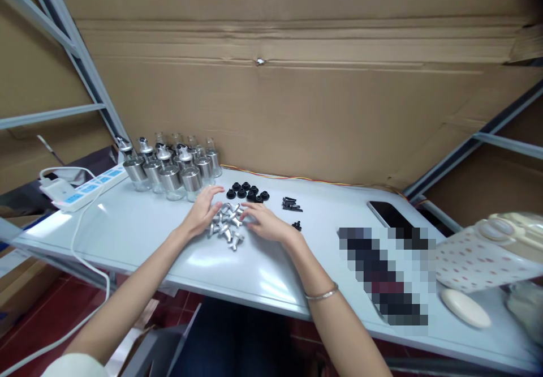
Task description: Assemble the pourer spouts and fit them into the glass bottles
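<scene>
A loose pile of silver metal spout pieces (227, 221) lies on the white table, with my hands on either side of it. My left hand (203, 210) rests along the pile's left edge, fingers stretched forward and thumb apart. From the right, my right hand (265, 221) reaches over the pile with fingers spread, its fingertips at the silver pieces. Neither hand visibly grips a piece. Just behind the pile sit several round black stoppers (246, 191). Small black levers (292, 204) and a cluster of tiny black parts (297, 226) lie to the right.
Several glass bottles with steel sleeves (172, 181), some with silver pourer tops, stand at the back left. Beside them is a white power strip (89, 187) with a cable. On the right are a phone (388, 214), a spotted pouch (462, 258) and a white oval object (465, 308).
</scene>
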The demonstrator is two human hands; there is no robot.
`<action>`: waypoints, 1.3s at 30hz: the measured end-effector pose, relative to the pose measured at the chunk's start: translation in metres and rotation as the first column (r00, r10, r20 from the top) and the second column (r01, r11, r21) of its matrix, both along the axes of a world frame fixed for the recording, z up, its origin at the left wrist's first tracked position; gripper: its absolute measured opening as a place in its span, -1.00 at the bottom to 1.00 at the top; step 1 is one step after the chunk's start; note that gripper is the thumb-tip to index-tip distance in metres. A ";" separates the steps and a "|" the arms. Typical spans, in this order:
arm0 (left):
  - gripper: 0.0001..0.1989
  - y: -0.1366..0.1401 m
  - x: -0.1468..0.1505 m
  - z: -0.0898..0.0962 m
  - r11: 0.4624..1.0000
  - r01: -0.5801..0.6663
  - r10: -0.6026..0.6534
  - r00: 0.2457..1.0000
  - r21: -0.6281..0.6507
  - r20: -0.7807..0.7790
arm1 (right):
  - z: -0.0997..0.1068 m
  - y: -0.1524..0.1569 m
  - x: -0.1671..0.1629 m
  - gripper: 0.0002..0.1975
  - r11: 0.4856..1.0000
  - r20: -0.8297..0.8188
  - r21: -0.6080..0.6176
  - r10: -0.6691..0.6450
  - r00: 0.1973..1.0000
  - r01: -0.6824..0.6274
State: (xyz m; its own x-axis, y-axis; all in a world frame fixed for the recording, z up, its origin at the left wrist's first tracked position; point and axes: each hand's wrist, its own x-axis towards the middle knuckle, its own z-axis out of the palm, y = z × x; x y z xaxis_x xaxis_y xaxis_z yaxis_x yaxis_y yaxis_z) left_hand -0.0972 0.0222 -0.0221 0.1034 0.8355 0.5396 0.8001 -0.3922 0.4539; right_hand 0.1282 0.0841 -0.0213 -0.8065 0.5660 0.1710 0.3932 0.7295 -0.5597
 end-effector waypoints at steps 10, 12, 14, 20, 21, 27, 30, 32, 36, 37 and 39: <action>-0.47 -0.006 0.005 -0.002 0.951 0.154 -0.114 0.981 -0.268 0.157 | 0.003 0.000 0.000 -0.84 0.997 -0.024 0.006 -0.083 0.996 0.083; -0.46 -0.007 0.006 0.001 0.947 0.136 -0.095 0.984 -0.292 0.152 | 0.004 0.000 0.000 -0.86 0.994 -0.044 0.000 -0.106 0.993 0.106; -0.48 -0.008 0.008 0.005 0.944 0.113 -0.083 0.991 -0.310 0.110 | 0.006 0.000 0.001 -0.85 0.992 -0.069 -0.012 -0.126 0.990 0.125; -0.58 0.008 0.032 0.031 0.969 0.131 -0.161 0.978 -0.211 -0.130 | 0.016 0.002 0.011 -0.88 0.982 -0.166 -0.075 -0.183 0.969 0.173; -0.58 0.014 0.039 0.035 0.968 0.158 -0.188 0.971 -0.193 -0.148 | 0.018 0.004 0.013 -0.88 0.980 -0.188 -0.087 -0.191 0.963 0.178; -0.68 0.037 0.071 0.026 0.937 0.277 -0.316 0.931 -0.211 -0.181 | 0.029 0.013 0.030 -0.93 0.959 -0.322 -0.212 -0.248 0.914 0.186; -0.57 0.034 0.076 0.015 0.961 0.271 -0.276 0.953 -0.058 -0.124 | 0.034 0.015 0.036 -0.89 0.919 -0.400 -0.377 -0.274 0.875 0.115; -0.50 0.029 0.077 0.012 0.955 0.297 -0.293 0.952 0.030 -0.083 | 0.036 0.015 0.040 -0.87 0.901 -0.425 -0.428 -0.265 0.865 0.065; -0.64 0.021 0.080 0.014 0.917 0.392 -0.379 0.915 0.078 -0.137 | 0.039 0.015 0.047 -0.84 0.881 -0.448 -0.474 -0.234 0.863 -0.007; -0.67 0.021 0.080 0.015 0.909 0.410 -0.394 0.903 0.072 -0.168 | 0.040 0.015 0.049 -0.83 0.871 -0.443 -0.491 -0.226 0.867 -0.024; -0.66 0.021 0.080 0.016 0.892 0.446 -0.423 0.879 0.066 -0.220 | 0.041 0.014 0.054 -0.81 0.851 -0.427 -0.523 -0.212 0.879 -0.049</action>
